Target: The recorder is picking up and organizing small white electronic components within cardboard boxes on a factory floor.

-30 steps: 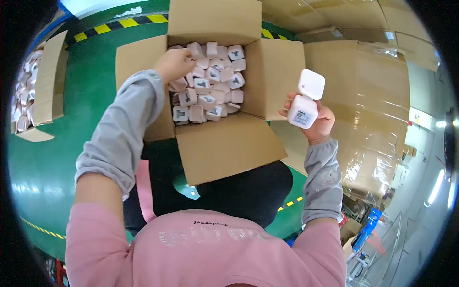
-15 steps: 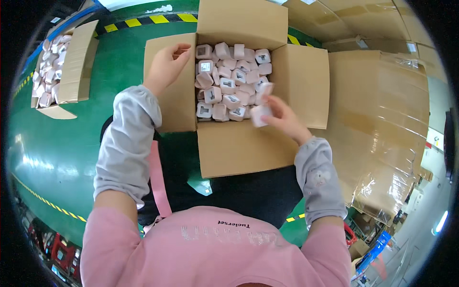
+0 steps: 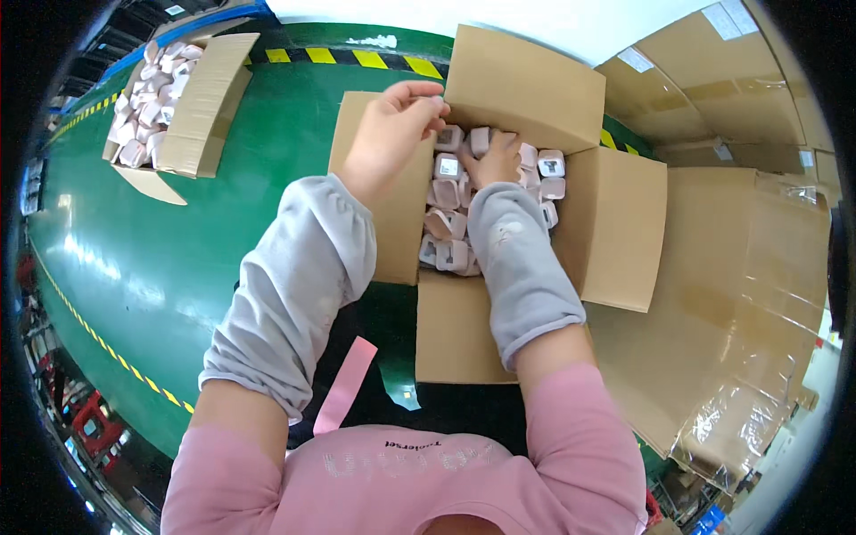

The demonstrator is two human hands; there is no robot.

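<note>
An open cardboard box (image 3: pixel 526 80) in front of me holds many small, pale pink, rounded square cases (image 3: pixel 450 256), some with a printed white face. My right hand (image 3: pixel 497 162) reaches into its far part, thumb and fingers on either side of a pink case (image 3: pixel 480 140). The forearm covers part of the contents. My left hand (image 3: pixel 397 129) is raised over the left flap (image 3: pixel 392 241), fingers curled and thumb pressed to the index finger; whatever may be between them is too small to make out.
A second open carton (image 3: pixel 207 116) with similar pink cases stands on the green floor (image 3: pixel 178 259) at far left. Large flattened or stacked cardboard (image 3: pixel 704 294) lies to the right. Taped cartons (image 3: pixel 704 71) stand behind it, near yellow-black floor tape (image 3: pixel 370 59).
The view has shifted, so the box now appears further right and lower. My right hand has moved from the box's near right edge to its far part. My left hand's fingers have curled in.
</note>
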